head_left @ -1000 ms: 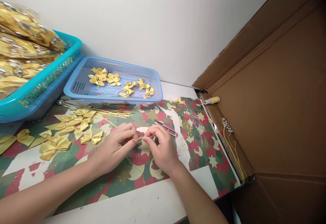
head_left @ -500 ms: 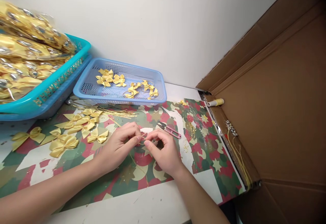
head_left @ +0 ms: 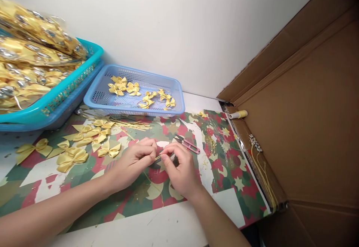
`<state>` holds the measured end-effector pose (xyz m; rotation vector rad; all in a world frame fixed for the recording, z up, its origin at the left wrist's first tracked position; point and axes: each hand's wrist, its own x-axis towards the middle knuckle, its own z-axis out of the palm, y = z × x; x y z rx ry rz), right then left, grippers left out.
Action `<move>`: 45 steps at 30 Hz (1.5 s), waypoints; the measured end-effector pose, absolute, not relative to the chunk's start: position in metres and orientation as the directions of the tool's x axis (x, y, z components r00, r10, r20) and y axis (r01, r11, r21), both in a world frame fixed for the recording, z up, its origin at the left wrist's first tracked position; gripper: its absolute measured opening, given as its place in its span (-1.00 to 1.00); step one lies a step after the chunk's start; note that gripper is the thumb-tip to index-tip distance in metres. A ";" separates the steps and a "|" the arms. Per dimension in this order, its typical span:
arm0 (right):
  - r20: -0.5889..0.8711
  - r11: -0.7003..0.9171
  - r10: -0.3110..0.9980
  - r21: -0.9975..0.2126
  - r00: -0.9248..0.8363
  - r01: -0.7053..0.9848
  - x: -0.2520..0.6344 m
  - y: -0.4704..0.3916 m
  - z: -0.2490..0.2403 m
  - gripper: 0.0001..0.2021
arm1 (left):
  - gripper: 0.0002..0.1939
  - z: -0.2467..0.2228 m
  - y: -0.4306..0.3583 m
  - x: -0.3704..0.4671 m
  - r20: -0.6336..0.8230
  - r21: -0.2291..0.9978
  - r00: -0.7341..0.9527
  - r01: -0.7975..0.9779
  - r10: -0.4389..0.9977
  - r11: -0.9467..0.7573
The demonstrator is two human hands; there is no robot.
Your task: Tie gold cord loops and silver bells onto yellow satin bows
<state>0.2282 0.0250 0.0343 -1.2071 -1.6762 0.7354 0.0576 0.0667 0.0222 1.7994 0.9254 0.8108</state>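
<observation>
Tabletop (head_left: pixel 157 224): under and before the light-blue basket (head_left: pixel 134 111), my landmark
Teal basket (head_left: pixel 60 92): left of it, heaped with bagged yellow bows
Light-blue basket: holds several yellow satin bows
My left hand (head_left: pixel 136 162): in front of it, fingers pinched together on the gold cord
My right hand (head_left: pixel 181 168): in front of it too, fingers closed on the same cord
Loose bows (head_left: pixel 109 149): in front and leftward of it
Thread snips (head_left: pixel 190 146): before its right end
Gold cord (head_left: pixel 158 157): in front of it, between my hands
</observation>
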 end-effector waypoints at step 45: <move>0.421 0.387 0.907 -0.831 -0.004 0.400 0.220 0.022 0.028 -0.87 | -0.72 0.010 0.068 0.056 -0.113 0.991 0.593 0.014 0.798 0.129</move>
